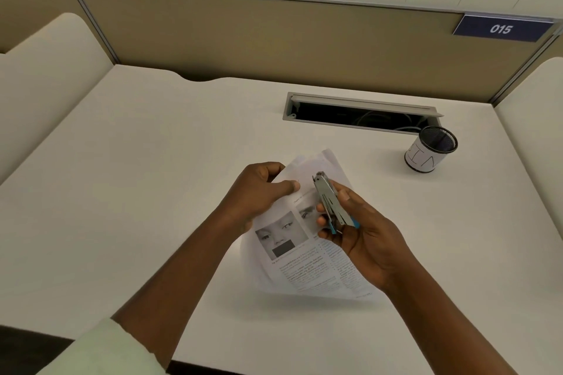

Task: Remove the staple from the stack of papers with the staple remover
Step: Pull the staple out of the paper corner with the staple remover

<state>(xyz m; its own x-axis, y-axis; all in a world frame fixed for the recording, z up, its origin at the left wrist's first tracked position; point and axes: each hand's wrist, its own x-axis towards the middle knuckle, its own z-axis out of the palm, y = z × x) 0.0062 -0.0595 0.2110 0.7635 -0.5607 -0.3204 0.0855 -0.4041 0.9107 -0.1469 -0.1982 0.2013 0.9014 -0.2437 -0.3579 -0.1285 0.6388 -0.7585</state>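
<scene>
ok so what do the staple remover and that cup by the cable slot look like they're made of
The staple remover, held in the right hand, looks like brushed grey metal with a dull sheen; the blue bits at its lower end are probably plastic. The cup seems to be black wire mesh, since its inner wall shows a fine grid, wrapped outside in what looks like white paper with handwriting.

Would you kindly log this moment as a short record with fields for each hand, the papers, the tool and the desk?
left hand: grips the top corner of the stack of papers, lifted off the desk
right hand: holds the staple remover, tip pointing up near the papers' top edge
staple: too small to tell
desk: mesh cup at far right, open cable tray behind
</scene>
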